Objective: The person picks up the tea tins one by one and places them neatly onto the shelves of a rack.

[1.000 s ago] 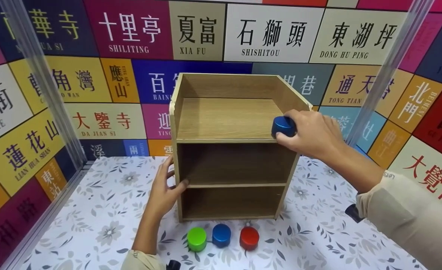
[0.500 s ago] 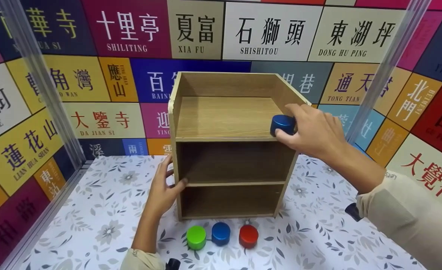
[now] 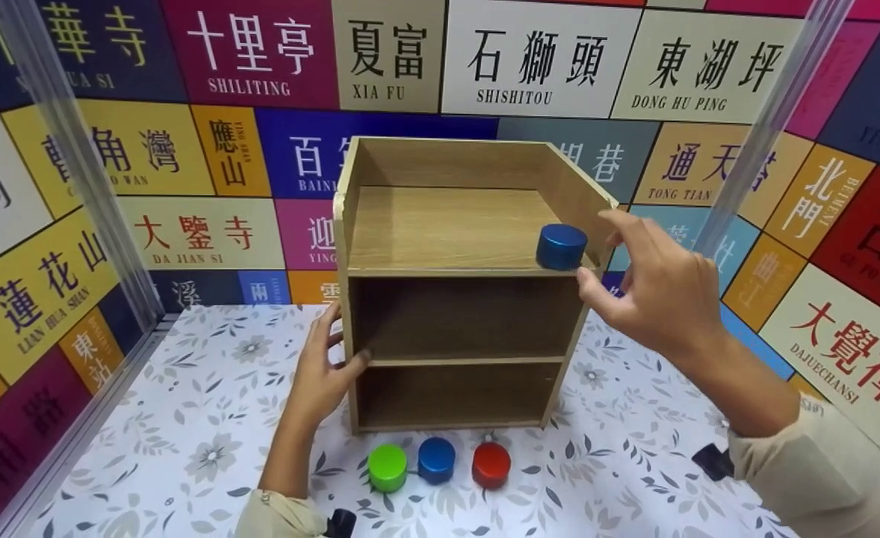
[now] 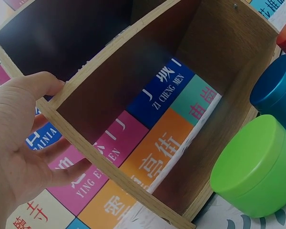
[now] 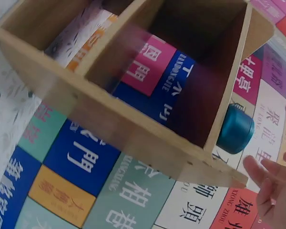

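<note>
1. The right hand (image 3: 664, 291) is spread, thumb and fingers parted, holding nothing; it hangs just beside the blue canister (image 3: 561, 248), apart from it.
2. That canister stands upright on the top board (image 3: 432, 232), at its front right corner; whether it touches the side panel, I cannot tell.
3. The left hand (image 3: 319, 385) grips the left panel of the wooden shelf (image 3: 462, 362), thumb at the front edge, fingers along the outside, probably steadying it.
4. On the patterned cloth (image 3: 149, 418), in front of the shelf, 3 more canisters stand in a row: green (image 3: 388, 468), blue (image 3: 436, 460) and red (image 3: 491, 465).
5. The step in hand seems to be placing 1 canister up top, and it looks all but done.
6. The next move likely calls for drawing the right hand clear without nudging the canister, then reaching down for 1 of the remaining 3.
</note>
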A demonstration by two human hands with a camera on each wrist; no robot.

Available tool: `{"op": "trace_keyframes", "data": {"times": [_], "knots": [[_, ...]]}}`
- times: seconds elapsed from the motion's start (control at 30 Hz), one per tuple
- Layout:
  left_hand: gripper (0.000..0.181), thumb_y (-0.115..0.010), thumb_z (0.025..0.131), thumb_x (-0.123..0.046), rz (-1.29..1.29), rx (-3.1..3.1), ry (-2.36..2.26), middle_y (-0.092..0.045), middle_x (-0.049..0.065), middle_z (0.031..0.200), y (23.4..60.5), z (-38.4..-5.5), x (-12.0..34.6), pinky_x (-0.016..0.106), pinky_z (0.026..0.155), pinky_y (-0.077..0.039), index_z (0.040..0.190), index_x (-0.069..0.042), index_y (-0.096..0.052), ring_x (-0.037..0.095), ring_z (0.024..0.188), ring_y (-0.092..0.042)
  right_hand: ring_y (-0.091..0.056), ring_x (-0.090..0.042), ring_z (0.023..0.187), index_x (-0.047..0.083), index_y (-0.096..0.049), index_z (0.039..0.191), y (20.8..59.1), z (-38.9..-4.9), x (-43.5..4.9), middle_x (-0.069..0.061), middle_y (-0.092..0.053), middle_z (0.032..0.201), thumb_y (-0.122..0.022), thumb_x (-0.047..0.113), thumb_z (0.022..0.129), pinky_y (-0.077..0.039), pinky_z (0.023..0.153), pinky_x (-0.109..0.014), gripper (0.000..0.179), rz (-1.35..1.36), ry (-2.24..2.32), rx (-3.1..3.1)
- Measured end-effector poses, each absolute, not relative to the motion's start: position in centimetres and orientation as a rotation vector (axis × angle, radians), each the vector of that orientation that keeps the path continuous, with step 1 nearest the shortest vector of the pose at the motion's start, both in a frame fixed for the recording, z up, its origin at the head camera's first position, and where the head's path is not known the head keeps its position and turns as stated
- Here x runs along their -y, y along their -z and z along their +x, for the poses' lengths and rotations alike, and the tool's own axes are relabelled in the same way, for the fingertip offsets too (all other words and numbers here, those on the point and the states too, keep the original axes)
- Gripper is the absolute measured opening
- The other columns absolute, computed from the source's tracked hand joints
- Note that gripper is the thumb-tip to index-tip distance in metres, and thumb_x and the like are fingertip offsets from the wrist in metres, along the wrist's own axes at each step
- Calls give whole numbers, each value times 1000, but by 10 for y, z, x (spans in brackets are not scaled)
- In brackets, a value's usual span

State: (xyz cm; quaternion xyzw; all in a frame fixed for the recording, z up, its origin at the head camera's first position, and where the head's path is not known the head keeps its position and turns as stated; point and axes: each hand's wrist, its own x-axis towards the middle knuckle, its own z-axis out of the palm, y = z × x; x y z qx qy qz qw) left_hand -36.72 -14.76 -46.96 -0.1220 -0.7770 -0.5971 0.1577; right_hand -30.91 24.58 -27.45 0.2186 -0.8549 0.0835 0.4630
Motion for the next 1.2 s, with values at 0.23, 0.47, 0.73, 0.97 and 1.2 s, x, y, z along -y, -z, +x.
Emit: {"op": "trace_keyframes", "data": {"times": [0.23, 0.47, 0.73, 0.97, 1.2], "knots": [[85, -76, 90, -17, -326, 2234, 1711, -36, 4, 161, 467, -367, 152, 63, 100, -52, 159, -37, -30, 42, 139, -48, -52, -7, 55, 7, -62, 127, 326, -304, -241, -1, -67, 80, -71, 37, 85, -33, 41, -18, 53, 700, -209, 2073], [85, -75, 90, -16, -311, 2248, 1669, -37, 3, 159, 469, -367, 153, 63, 98, -53, 158, -42, -31, 42, 138, -49, -56, -8, 57, 11, -66, 125, 394, -303, -229, -1, -74, 88, -77, 39, 79, -35, 43, -13, 54, 840, -191, 2184], [85, -75, 90, -18, -302, 2245, 1670, -38, 1, 159, 469, -367, 149, 62, 99, -53, 157, -45, -31, 42, 138, -49, -58, -10, 65, 23, -68, 127, 464, -297, -216, 6, -67, 80, -79, 53, 77, -42, 48, -22, 59, 880, -111, 2308], [83, -75, 91, -21, -321, 2246, 1682, -37, 2, 161, 470, -368, 146, 63, 98, -53, 157, -44, -31, 42, 138, -49, -59, -11, 69, 28, -68, 127, 500, -292, -208, 8, -66, 80, -77, 58, 78, -44, 48, -25, 59, 934, -78, 2345], [83, -76, 90, -21, -320, 2231, 1690, -38, 1, 160, 471, -369, 147, 63, 98, -54, 157, -45, -31, 42, 138, -49, -66, -12, 83, 34, -67, 130, 520, -291, -206, 9, -74, 100, -72, 64, 82, -51, 55, -30, 57, 928, -63, 2479]]}}
